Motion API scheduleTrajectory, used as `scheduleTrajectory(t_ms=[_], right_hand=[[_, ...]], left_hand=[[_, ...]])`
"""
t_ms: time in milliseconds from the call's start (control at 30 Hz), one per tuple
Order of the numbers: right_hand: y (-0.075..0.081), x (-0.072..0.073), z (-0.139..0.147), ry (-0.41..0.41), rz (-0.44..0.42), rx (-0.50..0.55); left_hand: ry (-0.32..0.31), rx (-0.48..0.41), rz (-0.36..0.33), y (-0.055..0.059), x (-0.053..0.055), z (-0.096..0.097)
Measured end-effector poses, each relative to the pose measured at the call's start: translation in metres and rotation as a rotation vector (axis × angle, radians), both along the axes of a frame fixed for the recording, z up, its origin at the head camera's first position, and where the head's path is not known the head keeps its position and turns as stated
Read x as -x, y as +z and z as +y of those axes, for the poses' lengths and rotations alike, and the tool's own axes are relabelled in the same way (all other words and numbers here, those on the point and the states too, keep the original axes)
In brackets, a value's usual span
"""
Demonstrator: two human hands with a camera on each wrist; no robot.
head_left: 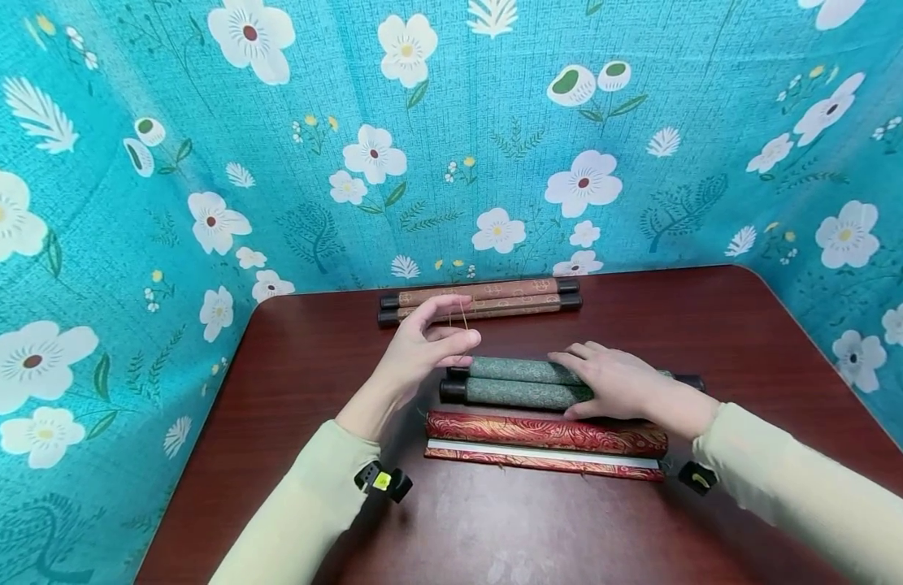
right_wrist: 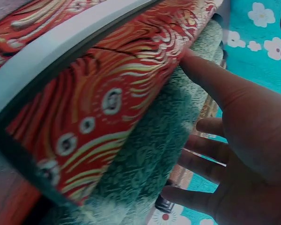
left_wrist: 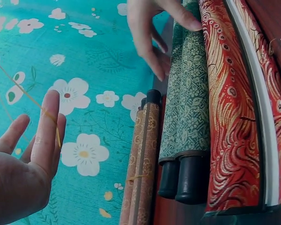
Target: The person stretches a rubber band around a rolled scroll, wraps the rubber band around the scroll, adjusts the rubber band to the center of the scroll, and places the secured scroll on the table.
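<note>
My left hand [head_left: 422, 345] is raised left of the green scroll, its fingers and thumb spread apart. A thin yellowish rubber band [left_wrist: 21, 86] is stretched between the thumb and fingers. The green patterned scroll [head_left: 520, 394], a double roll with black end knobs, lies on the table. Over its right half rests my right hand [head_left: 615, 382], with fingers extended across the far side and the thumb on the near side. Just in front lies a red and gold brocade scroll [head_left: 546, 431] with a white strip along it; in the right wrist view the thumb tip is by its edge.
A brown patterned scroll [head_left: 495, 306] with black knobs lies at the table's back; a band circles it in the left wrist view. The dark red wooden table [head_left: 305, 390] is bordered behind by a blue floral cloth [head_left: 436, 162].
</note>
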State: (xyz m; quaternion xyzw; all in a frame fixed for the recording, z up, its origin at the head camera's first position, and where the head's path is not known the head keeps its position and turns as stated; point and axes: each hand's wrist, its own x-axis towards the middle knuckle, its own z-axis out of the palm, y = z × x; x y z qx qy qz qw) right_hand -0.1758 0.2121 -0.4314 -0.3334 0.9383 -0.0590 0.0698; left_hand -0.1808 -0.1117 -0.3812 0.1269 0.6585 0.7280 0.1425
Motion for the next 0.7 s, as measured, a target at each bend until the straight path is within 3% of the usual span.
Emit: scheduleTrajectory(t_ms=[267,700], right_hand=[[-0.0038,0.0013,0.0068,-0.014,-0.01,-0.051],[-0.0099,0.0037,0.0091,-0.007,0.01,-0.176]], left_hand=[[0.009,-0.003,-0.021,0.003,0.0004,0.0012],[0.007,0.032,0.007,0.0039,0.0008,0.0032]])
